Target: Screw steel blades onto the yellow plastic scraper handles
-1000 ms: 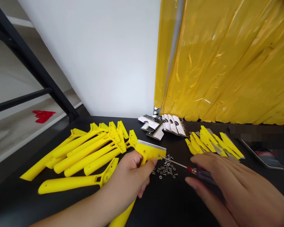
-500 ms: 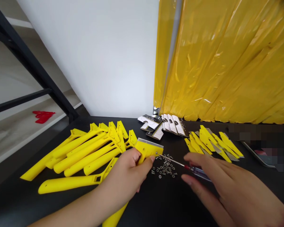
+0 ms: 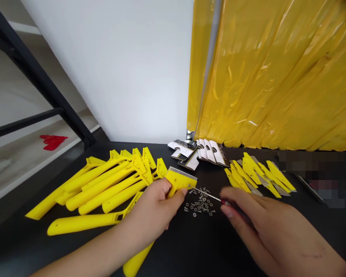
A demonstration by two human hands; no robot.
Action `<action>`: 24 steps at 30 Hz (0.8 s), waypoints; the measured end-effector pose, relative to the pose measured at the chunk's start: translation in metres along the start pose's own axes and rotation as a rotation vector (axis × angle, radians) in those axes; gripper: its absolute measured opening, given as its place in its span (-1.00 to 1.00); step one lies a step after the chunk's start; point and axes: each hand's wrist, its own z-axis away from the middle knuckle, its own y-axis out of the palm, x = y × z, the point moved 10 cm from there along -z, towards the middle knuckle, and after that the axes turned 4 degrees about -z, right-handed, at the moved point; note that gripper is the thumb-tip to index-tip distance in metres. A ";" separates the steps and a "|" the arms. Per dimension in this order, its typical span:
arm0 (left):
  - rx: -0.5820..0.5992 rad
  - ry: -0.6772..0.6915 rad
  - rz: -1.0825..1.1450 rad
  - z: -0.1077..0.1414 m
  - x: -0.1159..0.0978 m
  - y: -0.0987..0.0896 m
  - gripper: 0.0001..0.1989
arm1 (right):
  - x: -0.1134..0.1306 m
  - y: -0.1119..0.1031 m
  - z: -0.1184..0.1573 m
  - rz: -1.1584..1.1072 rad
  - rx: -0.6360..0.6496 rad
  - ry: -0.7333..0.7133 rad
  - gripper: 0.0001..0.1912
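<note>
Left hand (image 3: 152, 207): closed around a yellow plastic scraper (image 3: 180, 181), steel blade at its head.
Right hand (image 3: 256, 219): curled around a red-handled screwdriver (image 3: 210, 197), tip at the scraper head.
Worktop (image 3: 190, 246): still loose are small washers (image 3: 200, 206) centre, yellow handles (image 3: 103, 188) left, bladed yellow pieces (image 3: 256, 175) right, card packs (image 3: 197, 154) behind.

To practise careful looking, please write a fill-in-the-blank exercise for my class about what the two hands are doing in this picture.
The left hand grips a ____ scraper with a metal blade along its far edge.
The right hand holds a screwdriver whose thin metal shaft meets a ____ collar.
Small metal washers lie ____ the two hands.
They rest on a ____ table.

Missing words: yellow; red; between; black.
</note>
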 end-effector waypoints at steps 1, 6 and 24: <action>-0.001 0.003 -0.005 0.000 0.000 0.000 -0.62 | 0.000 0.000 0.000 -0.006 0.001 0.000 -0.74; -0.007 0.020 -0.026 -0.002 0.001 -0.002 -0.64 | -0.001 0.002 0.000 0.008 -0.010 -0.007 -0.74; -0.012 0.034 -0.016 -0.007 0.008 -0.001 -0.64 | -0.007 0.008 0.005 0.001 -0.021 0.031 -0.73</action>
